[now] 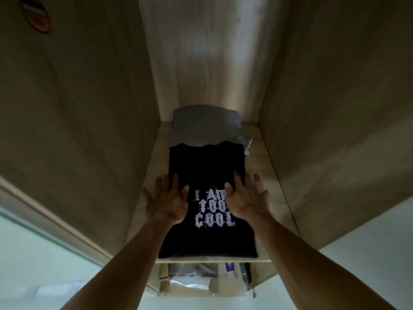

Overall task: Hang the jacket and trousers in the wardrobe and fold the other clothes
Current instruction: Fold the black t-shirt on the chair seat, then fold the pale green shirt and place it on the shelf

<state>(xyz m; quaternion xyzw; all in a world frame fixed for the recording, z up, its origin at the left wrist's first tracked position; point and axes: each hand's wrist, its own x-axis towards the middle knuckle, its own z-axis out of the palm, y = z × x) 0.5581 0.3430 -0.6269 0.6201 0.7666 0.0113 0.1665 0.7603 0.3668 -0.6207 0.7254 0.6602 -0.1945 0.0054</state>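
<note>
Two flat hands, left (166,201) and right (247,201), fingers spread wide, are pressing the folded black T-shirt (205,166) onto the wardrobe shelf (271,180) (overlapping the grey garment (206,126)); you are best sliding it squarely, keeping folds intact.

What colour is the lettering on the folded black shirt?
Pale lilac-white lettering on the black shirt, seen in the head view.

Dim, soft focus, glare behind, edges warped
</note>
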